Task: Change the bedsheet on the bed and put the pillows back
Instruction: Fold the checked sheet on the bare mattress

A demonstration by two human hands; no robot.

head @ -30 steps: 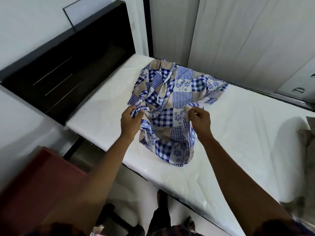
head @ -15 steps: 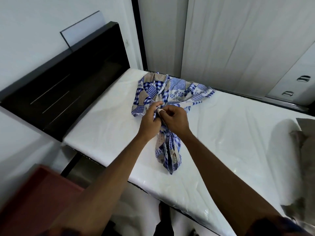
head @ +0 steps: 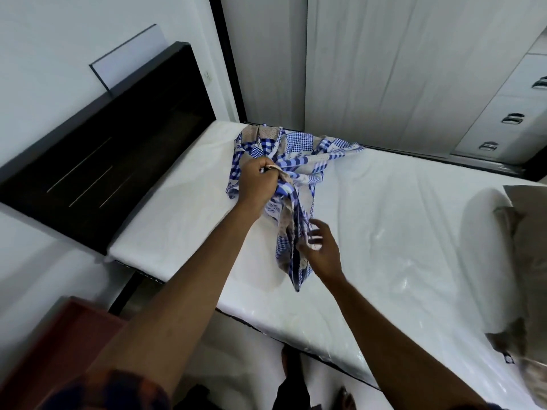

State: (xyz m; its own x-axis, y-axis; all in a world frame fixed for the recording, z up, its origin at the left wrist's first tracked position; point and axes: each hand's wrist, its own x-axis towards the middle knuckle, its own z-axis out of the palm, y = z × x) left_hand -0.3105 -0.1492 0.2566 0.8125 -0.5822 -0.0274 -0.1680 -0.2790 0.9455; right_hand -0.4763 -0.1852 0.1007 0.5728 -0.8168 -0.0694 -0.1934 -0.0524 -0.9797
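The blue checked bedsheet [head: 299,149] is found bunched on the bare white mattress [head: 399,232], near the dark headboard [head: 118,161]. A gathered part is held raised, clenched in the left grip [head: 259,184]. The right grip [head: 321,251] is seen lower, fingers loosely spread against the hanging fold, nothing clasped. A pillow [head: 529,232] is noted at the right edge.

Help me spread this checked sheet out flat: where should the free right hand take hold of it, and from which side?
Pinch the sheet near the lower end of its hanging tail, coming in from the right. The left hand grips the bunched top, so the cloth dangles in a narrow strip over the mattress, with the open right hand beside it.
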